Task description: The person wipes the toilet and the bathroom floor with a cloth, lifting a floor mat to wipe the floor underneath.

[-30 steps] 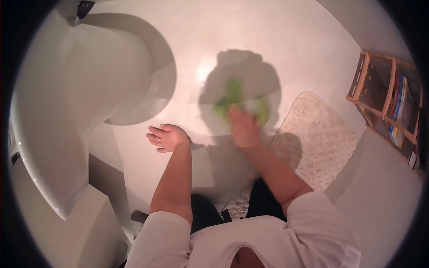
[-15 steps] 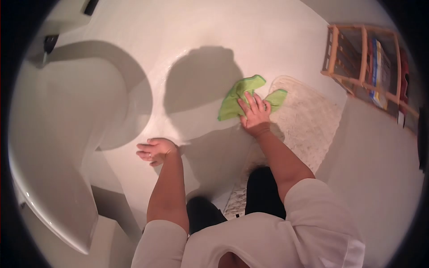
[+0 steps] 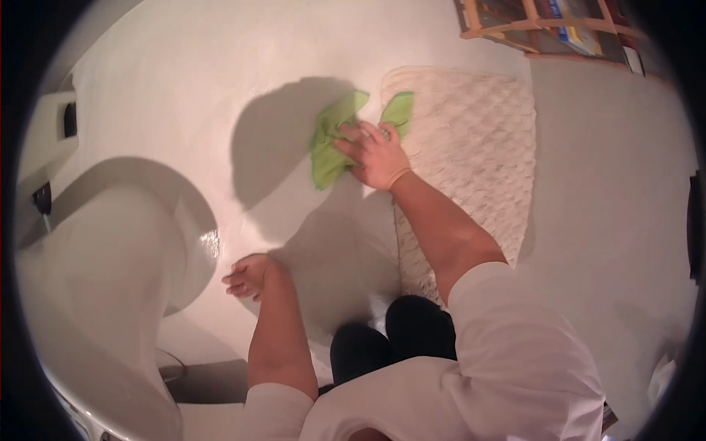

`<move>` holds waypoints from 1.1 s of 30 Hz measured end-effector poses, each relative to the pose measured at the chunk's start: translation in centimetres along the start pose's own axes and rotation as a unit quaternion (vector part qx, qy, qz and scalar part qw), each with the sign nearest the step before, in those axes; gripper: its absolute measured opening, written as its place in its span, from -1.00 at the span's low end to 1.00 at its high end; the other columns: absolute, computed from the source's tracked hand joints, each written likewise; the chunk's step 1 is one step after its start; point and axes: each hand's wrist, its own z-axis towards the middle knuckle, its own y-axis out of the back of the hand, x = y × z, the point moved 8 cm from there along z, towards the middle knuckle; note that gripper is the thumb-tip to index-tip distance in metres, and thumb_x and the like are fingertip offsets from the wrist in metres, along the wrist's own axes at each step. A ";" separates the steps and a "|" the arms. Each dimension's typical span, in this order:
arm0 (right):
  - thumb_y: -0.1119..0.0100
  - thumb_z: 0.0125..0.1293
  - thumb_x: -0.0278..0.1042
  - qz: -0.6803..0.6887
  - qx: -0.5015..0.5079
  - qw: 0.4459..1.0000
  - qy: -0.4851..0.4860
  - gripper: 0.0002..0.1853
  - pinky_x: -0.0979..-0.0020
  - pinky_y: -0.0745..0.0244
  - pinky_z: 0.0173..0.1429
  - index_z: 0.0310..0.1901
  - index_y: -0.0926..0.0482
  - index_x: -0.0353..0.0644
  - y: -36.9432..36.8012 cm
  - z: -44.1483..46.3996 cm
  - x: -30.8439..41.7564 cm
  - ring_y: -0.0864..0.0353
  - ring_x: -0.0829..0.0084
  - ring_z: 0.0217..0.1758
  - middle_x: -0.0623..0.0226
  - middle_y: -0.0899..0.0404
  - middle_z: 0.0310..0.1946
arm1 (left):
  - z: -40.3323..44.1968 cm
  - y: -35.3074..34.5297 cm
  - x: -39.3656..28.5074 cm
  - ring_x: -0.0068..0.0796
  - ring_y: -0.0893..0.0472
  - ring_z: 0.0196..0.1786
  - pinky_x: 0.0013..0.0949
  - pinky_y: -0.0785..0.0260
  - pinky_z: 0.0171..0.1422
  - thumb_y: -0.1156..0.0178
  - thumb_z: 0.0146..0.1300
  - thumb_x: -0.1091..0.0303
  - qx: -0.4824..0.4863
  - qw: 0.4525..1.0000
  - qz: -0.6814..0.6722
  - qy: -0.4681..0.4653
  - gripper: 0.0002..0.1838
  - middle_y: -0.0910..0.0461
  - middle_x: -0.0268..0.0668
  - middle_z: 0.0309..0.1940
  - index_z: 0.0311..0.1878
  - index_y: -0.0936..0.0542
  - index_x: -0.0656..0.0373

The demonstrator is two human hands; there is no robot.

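A bright green cleaning cloth [image 3: 334, 140] lies crumpled on the pale floor, one corner of it reaching over the edge of the textured mat. My right hand [image 3: 379, 154] presses down on this cloth with fingers spread, and folds of it stick out on both sides. Lower left, my left hand [image 3: 248, 277] rests on or close to the floor beside the toilet base. Its fingers are loosely bent and somewhat apart, with nothing in them. Part of its palm is hidden from view.
A white toilet [image 3: 110, 272] takes up the left side. The cream mat [image 3: 471, 147] lies to the right along the wall. At the upper right stands a wooden shelf [image 3: 500, 33] with packages in it. My dark-clothed knees [image 3: 419, 327] are near the bottom.
The view has turned, so the shelf sits higher and more of the mat shows. My right hand and the cloth appear further left and up. My left hand has shifted slightly lower.
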 end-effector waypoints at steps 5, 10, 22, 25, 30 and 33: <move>-0.19 -0.02 -0.17 -0.003 0.028 1.000 -0.012 -0.40 0.07 0.06 0.28 0.16 -0.32 0.24 -0.7 0.4 0.6 -0.06 0.42 0.31 0.53 -0.13 0.26 | 0.6 -2.8 4.1 -0.36 -0.08 0.34 0.00 0.09 0.27 0.40 0.29 -0.02 -0.065 0.994 -0.021 0.081 -0.45 -0.10 -0.32 0.28 0.31 -0.08 -0.04; -0.13 0.01 -0.24 0.002 -0.021 1.000 -0.007 -0.42 0.13 0.07 0.27 0.16 -0.32 0.17 -0.9 0.1 0.2 -0.10 0.41 0.30 0.49 -0.17 0.24 | -0.8 1.0 1.6 -0.37 -0.08 0.34 0.00 0.09 0.27 0.40 0.30 -0.02 -0.098 0.988 -0.022 0.118 -0.45 -0.11 -0.32 0.27 0.31 -0.08 -0.04; 0.08 0.08 -0.37 0.078 0.022 0.996 -0.047 -0.69 0.13 -0.27 -0.04 -0.11 -0.49 -0.06 -1.8 11.2 10.5 -0.45 0.28 -0.08 0.31 -0.43 -0.03 | -0.3 1.7 0.9 -0.30 0.05 0.40 0.11 0.24 0.33 0.34 0.30 0.02 -0.064 0.989 -0.041 0.125 -0.45 0.04 -0.22 0.36 0.31 -0.09 0.01; 0.05 0.10 -0.30 0.030 0.002 0.985 0.172 -0.52 0.06 0.00 0.27 0.13 -0.36 0.01 -6.9 0.4 22.8 -0.23 0.40 0.25 0.42 -0.33 0.15 | 0.0 1.3 1.3 -0.31 0.04 0.39 0.10 0.24 0.33 0.35 0.30 0.03 -0.041 0.991 -0.029 0.122 -0.46 0.04 -0.21 0.36 0.31 -0.09 0.00; 0.05 0.14 -0.24 0.108 -0.019 0.962 0.249 -0.54 -0.03 0.10 0.32 0.14 -0.36 0.10 -5.6 -0.6 20.8 -0.18 0.43 0.29 0.56 -0.26 0.21 | 0.2 0.6 2.2 -0.33 0.04 0.40 0.09 0.24 0.32 0.32 0.29 -0.02 -0.053 0.992 -0.026 0.111 -0.44 0.05 -0.22 0.37 0.32 -0.08 -0.04; 0.04 0.15 -0.26 0.033 -0.035 0.972 0.229 -0.53 -0.02 0.13 0.34 0.15 -0.33 0.11 -5.7 0.1 20.5 -0.14 0.45 0.32 0.56 -0.21 0.24 | 0.4 -0.1 2.3 -0.32 0.08 0.41 0.14 0.29 0.32 0.22 0.26 -0.04 -0.047 0.988 -0.091 0.118 -0.42 0.09 -0.22 0.39 0.32 -0.10 -0.05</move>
